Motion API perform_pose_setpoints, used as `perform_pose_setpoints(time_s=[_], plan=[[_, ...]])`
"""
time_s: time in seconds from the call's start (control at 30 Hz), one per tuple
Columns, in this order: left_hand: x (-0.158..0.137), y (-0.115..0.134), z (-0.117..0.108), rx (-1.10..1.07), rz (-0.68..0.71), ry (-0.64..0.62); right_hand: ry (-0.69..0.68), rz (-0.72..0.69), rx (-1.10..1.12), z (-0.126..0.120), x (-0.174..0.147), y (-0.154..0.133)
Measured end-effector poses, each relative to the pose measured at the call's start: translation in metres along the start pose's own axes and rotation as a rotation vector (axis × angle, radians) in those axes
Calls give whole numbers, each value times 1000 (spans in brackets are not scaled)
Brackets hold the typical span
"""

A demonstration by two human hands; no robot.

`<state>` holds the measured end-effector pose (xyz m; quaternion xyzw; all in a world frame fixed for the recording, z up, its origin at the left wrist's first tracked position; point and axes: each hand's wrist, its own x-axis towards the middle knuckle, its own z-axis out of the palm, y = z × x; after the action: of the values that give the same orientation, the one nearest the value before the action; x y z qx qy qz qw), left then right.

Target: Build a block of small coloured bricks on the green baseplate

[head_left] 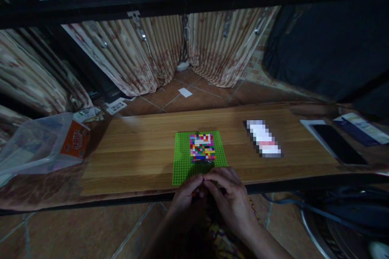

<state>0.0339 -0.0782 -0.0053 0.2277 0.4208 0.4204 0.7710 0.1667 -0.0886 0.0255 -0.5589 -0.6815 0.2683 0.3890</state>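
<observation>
My left hand (189,189) and my right hand (228,189) meet at the front edge of the green studded baseplate (181,158). Their fingertips are pinched together, and whatever they hold is too small or hidden to name. Specks of red and orange show below my left fingers, perhaps small bricks. On the baseplate, just beyond the hands, sits a block of many-coloured toy bricks (202,147), with white, red, yellow, pink, blue and green pieces. A small clear or dark object lies at its near edge, too unclear to identify.
The baseplate lies on a wooden board (136,149). To its right is a phone with a blurred screen (264,138); farther right lies a dark phone-like slab (338,144). A clear plastic bin (39,141) with an orange label stands left. Striped curtains (152,52) hang behind.
</observation>
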Motion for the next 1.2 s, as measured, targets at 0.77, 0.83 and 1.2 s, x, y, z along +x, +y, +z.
perform_pose_setpoints(time_s=[0.77,0.83,1.2], plan=[[11,31,-5,-110,-3,143,181,4,131,-4,58,24],[13,38,-11,-101,28,182,199,-20,112,-3,79,30],[32,48,-25,-115,48,189,57,-43,31,16,114,43]])
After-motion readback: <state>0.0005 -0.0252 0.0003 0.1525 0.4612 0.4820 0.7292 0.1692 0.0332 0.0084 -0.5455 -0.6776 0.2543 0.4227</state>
